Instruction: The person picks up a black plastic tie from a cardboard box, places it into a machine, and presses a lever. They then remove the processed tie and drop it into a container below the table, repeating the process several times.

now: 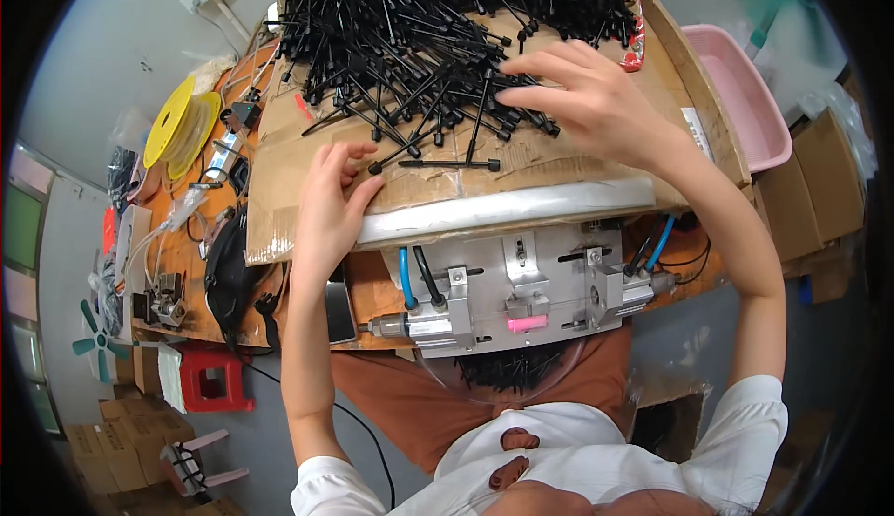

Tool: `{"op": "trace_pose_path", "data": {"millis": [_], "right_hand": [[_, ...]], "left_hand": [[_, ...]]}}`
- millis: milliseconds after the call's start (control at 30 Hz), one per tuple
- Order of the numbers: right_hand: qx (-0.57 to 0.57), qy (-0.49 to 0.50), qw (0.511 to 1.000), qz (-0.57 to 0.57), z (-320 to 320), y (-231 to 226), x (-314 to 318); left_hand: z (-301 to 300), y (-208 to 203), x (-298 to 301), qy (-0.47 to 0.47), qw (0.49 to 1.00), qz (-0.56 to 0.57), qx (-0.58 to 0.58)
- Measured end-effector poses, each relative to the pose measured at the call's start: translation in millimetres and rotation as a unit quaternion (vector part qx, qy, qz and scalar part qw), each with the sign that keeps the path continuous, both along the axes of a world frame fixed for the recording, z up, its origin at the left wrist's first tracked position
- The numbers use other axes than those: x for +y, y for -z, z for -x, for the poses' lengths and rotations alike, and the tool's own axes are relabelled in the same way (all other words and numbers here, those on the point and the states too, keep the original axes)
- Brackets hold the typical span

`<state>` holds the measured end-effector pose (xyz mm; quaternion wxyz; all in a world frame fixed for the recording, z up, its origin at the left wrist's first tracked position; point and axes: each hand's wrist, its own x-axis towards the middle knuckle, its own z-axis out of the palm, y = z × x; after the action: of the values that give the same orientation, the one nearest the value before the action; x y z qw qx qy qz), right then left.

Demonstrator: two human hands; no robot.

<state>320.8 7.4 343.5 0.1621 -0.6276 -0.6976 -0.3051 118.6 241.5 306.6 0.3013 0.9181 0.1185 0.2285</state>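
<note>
A large heap of thin black plastic rods with small knobbed heads (400, 41) lies on a cardboard sheet (298, 181). My left hand (331, 199) rests at the cardboard's near left, thumb and curled fingers apart. The head of one loose rod (396, 155) lies in front of that gap. My right hand (601, 101) is over the right side of the heap, its fingers spread and pointing left, with no rod visibly gripped. Another single rod (452, 164) lies crosswise between my hands, near an upright-lying one (479, 120).
Below the cardboard's taped front edge (512, 205) sits a metal fixture (521, 283) with air cylinders, blue tubes and a pink block (527, 323). A clear bowl of black pieces (507, 372) is at my lap. Yellow spools (182, 125) stand left; a pink basin (740, 97) is right.
</note>
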Motion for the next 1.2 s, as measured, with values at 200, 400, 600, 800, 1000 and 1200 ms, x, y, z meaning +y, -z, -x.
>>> {"op": "trace_pose_path", "data": {"millis": [200, 400, 600, 800, 1000, 1200], "right_hand": [[-0.047, 0.071, 0.991, 0.103, -9.1, 7.2, 35.5], [-0.007, 0.042, 0.992, 0.118, -27.2, 14.4, 2.6], [0.094, 0.001, 0.995, 0.030, -11.3, 23.7, -4.7], [0.237, 0.034, 0.965, -0.102, 9.2, 3.3, -8.0], [0.459, 0.033, 0.867, -0.192, 52.8, -10.2, -48.0], [0.571, -0.026, 0.762, -0.305, 85.2, -0.5, -72.5]], "left_hand": [[-25.2, -1.5, 2.4, 0.063, 0.996, -0.056, -0.043], [-31.6, -42.2, -6.9, 0.091, 0.974, -0.124, -0.166], [-3.2, -33.4, -35.4, 0.036, 0.983, -0.038, -0.175], [44.0, 1.2, -71.7, -0.024, 0.976, -0.039, -0.213], [115.1, 67.7, -175.8, 0.068, 0.992, -0.076, -0.070], [99.8, 105.4, -215.0, 0.055, 0.993, -0.104, -0.004]]}}
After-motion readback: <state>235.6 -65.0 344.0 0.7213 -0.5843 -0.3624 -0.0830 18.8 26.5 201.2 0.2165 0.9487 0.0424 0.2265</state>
